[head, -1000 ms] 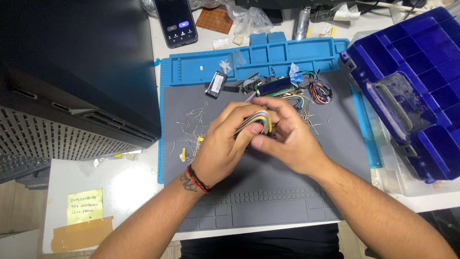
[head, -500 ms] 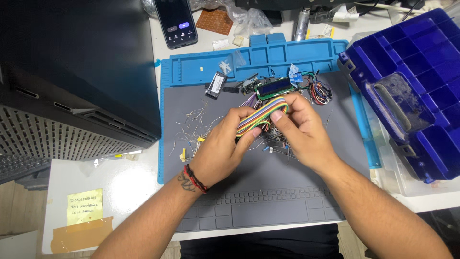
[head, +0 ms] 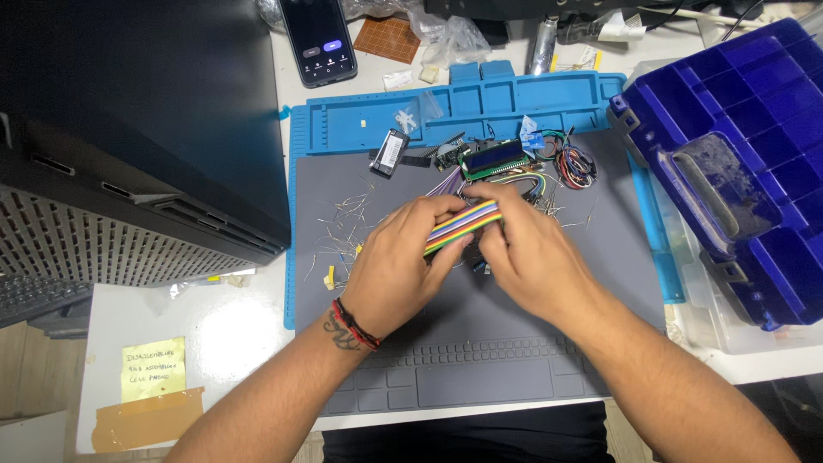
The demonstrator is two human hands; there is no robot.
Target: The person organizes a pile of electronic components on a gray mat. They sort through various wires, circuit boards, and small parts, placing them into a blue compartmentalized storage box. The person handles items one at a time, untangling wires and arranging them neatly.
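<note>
Gripping a flat rainbow ribbon cable [head: 463, 225] from both ends, the left hand [head: 399, 266] and right hand [head: 527, 253] meet over the middle of the grey work mat [head: 480, 377], the fingers of each closed on the band. The cable sits just above the mat, near a small display module [head: 493, 159] with a green board and a knot of coloured jumper wires [head: 573, 163] behind it. If the strands are pulled apart unevenly, one could probably tear or lose its end connector. A sharp tug could also drag the display module, should the cable be joined to it; the link is hidden by the fingers. Loose wire offcuts [head: 343, 219] scattered on the mat could catch under a wrist and scatter towards the phone [head: 318, 39] on the surface.
</note>
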